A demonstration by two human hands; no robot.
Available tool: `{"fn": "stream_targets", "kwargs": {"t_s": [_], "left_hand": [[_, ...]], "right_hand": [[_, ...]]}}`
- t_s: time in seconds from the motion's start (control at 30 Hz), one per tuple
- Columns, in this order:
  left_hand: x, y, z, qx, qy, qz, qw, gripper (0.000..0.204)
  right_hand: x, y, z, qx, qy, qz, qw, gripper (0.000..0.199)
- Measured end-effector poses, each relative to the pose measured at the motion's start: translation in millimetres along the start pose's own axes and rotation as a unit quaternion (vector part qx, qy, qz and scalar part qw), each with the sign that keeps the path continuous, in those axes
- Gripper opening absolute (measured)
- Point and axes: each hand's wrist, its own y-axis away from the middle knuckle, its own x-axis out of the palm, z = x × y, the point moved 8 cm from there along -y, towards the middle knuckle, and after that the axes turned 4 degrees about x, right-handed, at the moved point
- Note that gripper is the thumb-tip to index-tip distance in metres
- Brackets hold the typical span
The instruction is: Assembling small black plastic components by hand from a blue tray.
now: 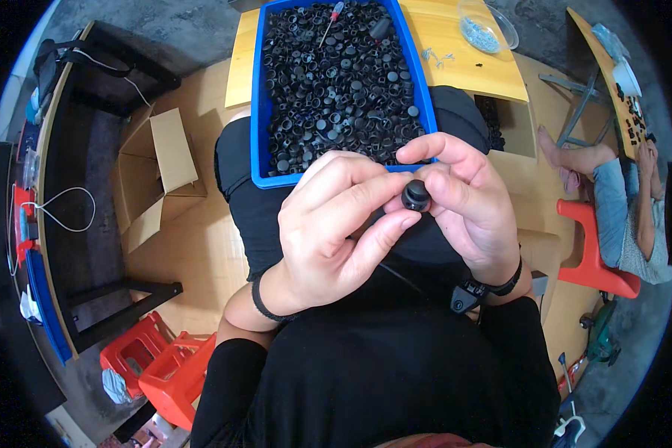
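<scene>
Over the lap (248,213), a small black part between two hands

Just beyond the near edge of the torso, the small black part (415,196), round with a stepped rim, is held up near the near-right corner of a blue tray. The left hand (328,220) pinches it from the left, thumb pressed to its near side, index finger reaching behind. On the right, the right hand (470,198) lays its thumb against the part; its index finger arches free on the far side. Its other fingers are partly hidden, so I cannot tell whether this hand pinches the part too.

Farther off, the blue tray (260,112) holds a heap of black pieces (336,104), with a red-handled screwdriver (333,21) lying at the far end. The tray overlaps a wooden table (500,78); to its right, a clear bowl (508,33) contains small silvery pieces (479,35). Left on the floor is an open cardboard box (173,153), with red stools (173,381) nearer. Far right, another person (612,213) sits on a red seat (586,250).
</scene>
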Motion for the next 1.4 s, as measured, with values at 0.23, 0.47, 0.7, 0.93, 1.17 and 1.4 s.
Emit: {"fn": "stream_targets", "kwargs": {"t_s": [0.23,0.47,0.7,0.93,1.17,1.4], "left_hand": [[-4,-1,1,-0.037,0.007,-0.017,0.999,0.026],[-11,4,19,-0.041,0.04,-0.025,0.998,0.018],[-16,14,48,-0.103,0.108,-0.016,0.989,0.015],[-21,21,71,-0.125,0.144,-0.099,0.977,0.014],[-27,36,97,-0.218,0.219,-0.148,0.939,0.013],[-47,50,126,-0.281,0.33,-0.151,0.888,0.026]], "right_hand": [[2,-4,-2,-0.024,0.015,0.011,1.0,0.028],[-8,-20,-21,0.006,0.059,0.001,0.998,0.023],[-9,-33,-27,-0.021,0.078,0.003,0.997,0.013],[-11,-55,-35,0.004,0.106,-0.002,0.994,0.011],[-5,-77,-21,0.013,0.177,-0.004,0.984,0.01],[-34,-173,68,-0.156,0.728,0.008,0.668,0.014]]}}
